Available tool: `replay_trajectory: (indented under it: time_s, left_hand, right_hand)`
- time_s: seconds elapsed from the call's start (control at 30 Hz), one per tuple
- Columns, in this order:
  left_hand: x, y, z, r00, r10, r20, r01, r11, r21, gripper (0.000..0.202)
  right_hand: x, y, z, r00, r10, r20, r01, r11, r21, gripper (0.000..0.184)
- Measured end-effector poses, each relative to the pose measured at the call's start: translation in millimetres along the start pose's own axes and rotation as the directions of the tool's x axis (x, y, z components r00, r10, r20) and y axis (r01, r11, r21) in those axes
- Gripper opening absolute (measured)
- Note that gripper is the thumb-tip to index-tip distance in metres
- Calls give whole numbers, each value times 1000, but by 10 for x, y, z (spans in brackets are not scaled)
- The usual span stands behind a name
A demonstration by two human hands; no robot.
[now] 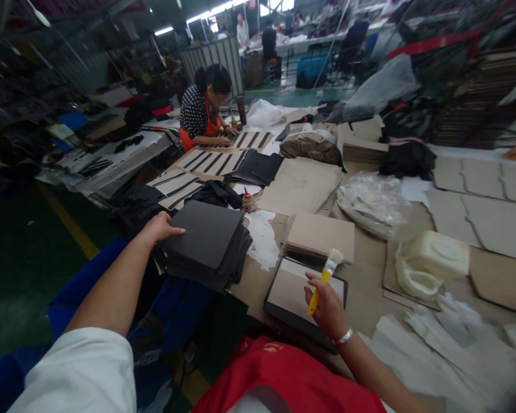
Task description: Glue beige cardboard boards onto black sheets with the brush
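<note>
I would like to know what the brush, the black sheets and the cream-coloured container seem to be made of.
Brush: smooth yellow handle, probably plastic; silvery ferrule, likely metal; pale bristles, fibre unclear.
Black sheets: matt, flat and crisp-edged, so perhaps card or thin board; synthetic sheeting is possible.
Cream-coloured container: probably plastic, given its slightly translucent, moulded-looking walls.

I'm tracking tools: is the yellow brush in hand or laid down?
In hand: the right hand grips the yellow brush by its handle, pale bristles exposed.

Smooth plastic brush handle (313,302), matt sheets (207,234)
</note>
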State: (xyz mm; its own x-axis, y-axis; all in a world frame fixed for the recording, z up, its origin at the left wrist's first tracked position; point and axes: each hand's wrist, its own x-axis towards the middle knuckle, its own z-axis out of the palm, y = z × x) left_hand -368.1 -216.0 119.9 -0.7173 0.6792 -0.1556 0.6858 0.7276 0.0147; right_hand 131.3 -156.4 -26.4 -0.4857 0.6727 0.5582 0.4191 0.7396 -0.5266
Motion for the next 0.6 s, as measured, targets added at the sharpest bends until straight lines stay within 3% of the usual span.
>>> replay_trajectory:
  time_s: [0.17, 0.27, 0.33, 0.4, 0.47, 0.53, 0.6]
  left_hand:
    - [-7, -6, -46, 997, -43, 71, 45, 999, -26, 52]
    - [-153, 6, -145, 996, -43, -78, 39, 997, -62, 45]
    - [-356, 40, -209, 983, -38, -177, -3, 974, -225, 38]
    - [-633, 135, -224, 975, -14, -223, -101, 864, -494, 35]
    - [-948, 322, -145, 968, 33, -249, -202, 687, -697, 38]
    - [-1278, 608, 59, 964, 77, -256, -253, 576, -778, 39]
    - [-1607, 964, 390, 972, 144, -183, -232, 509, -829, 38]
  right_hand:
    - [11, -102, 29, 1000, 12, 10, -12, 998, 56, 19]
    - [16, -139, 34, 1000, 17, 11, -18, 995, 98, 20]
    - [25, -175, 19, 999, 42, 2, -42, 989, 140, 21]
    - [38, -232, -21, 994, 108, -12, -103, 970, 221, 22]
    - [49, -296, -80, 975, 223, -17, -203, 915, 350, 24]
    - [43, -334, -151, 935, 353, -9, -307, 824, 477, 26]
    - [-15, -320, -229, 883, 469, -24, -388, 757, 526, 25]
